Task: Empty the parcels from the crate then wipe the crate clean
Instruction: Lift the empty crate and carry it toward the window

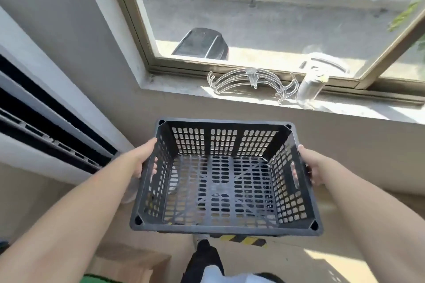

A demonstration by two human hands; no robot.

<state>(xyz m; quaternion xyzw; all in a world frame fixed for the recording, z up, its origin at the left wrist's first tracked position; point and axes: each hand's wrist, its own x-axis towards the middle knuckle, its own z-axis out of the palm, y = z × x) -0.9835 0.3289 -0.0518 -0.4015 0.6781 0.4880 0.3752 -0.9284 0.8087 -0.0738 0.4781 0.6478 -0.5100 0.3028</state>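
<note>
Black perforated crate (pixel 224 179) held level, left hand (pixel 143 161), right hand (pixel 314 167) gripping opposite ends

We see strong daylight pouring through the window (pixel 264 18), bleaching the sill (pixel 230 92) and leaving a bright patch on the floor (pixel 326 259). Straight frame lines bow toward the edges, and the whole picture looks slightly soft, especially at the bottom corners.

Black perforated plastic crate (pixel 224 177), held level in the air by both side walls: left hand (pixel 143 160) on the left rim, right hand (pixel 314 167) at the right handle slot. Interior holds nothing. Behind: window sill (pixel 184 87) bearing a clear plastic hanger (pixel 250 82) and a clear bottle (pixel 310 87).
</note>
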